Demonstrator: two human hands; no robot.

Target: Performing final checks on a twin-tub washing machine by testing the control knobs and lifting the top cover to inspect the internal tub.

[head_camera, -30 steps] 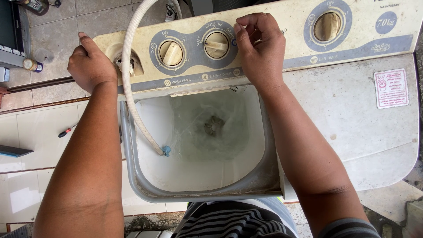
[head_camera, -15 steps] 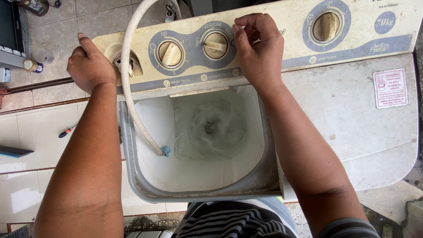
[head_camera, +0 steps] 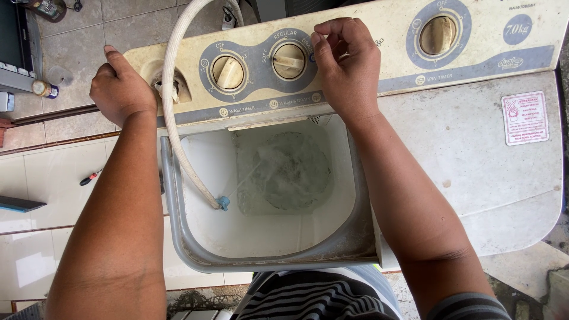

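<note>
I look down into a worn cream twin-tub washing machine. My left hand rests on the left end of its control panel, fingers closed over the edge beside the water inlet. My right hand lies on the panel next to the middle dial, fingers curled and touching the panel; whether it grips anything I cannot tell. A white hose arcs from the top into the open wash tub and sprays water from its blue tip. The water in the tub swirls.
Another dial sits left of the middle one and a third at the far right. The spin tub's closed lid carries a sticker. On the tiled floor at left lie a red-handled screwdriver and a small bottle.
Both hands stay in place. The water in the tub has kept swirling and now looks more churned.
</note>
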